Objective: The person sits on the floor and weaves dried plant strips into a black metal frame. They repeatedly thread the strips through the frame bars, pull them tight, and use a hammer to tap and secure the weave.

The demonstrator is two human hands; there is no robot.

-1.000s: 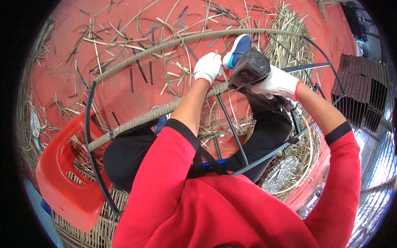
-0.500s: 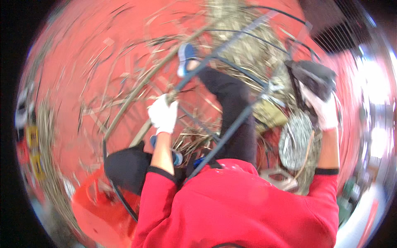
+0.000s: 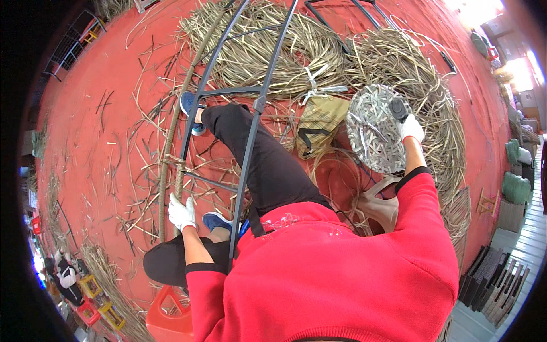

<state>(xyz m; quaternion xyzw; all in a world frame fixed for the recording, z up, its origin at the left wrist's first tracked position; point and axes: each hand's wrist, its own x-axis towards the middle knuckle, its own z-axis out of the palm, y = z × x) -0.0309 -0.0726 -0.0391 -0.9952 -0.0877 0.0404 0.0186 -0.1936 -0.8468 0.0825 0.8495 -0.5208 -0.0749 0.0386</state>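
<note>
My left hand (image 3: 182, 212), in a white glove, is at the lower part of a metal frame, its fingers apart. A bar wrapped in tan strip (image 3: 178, 182) runs down to it between finger and thumb. The dark grey metal frame (image 3: 248, 154) leans across my legs, bare on its right side. My right hand (image 3: 411, 129), also gloved, is closed on a black tool (image 3: 399, 108) whose type I cannot make out. That tool is over the right part of a round seat (image 3: 370, 134) covered in pale grey strips.
Coils of tan-grey weaving strip (image 3: 273, 54) lie ahead and to the right on the red floor (image 3: 91, 154). A yellow-brown bag (image 3: 322, 122) lies left of the round seat. Loose strip scraps litter the left side. A red plastic stool (image 3: 168, 319) stands at lower left.
The metal frame has swung left and more upright. My left hand has moved down and left, its fingers now apart. My right hand has brought the black tool left, over the round seat.
</note>
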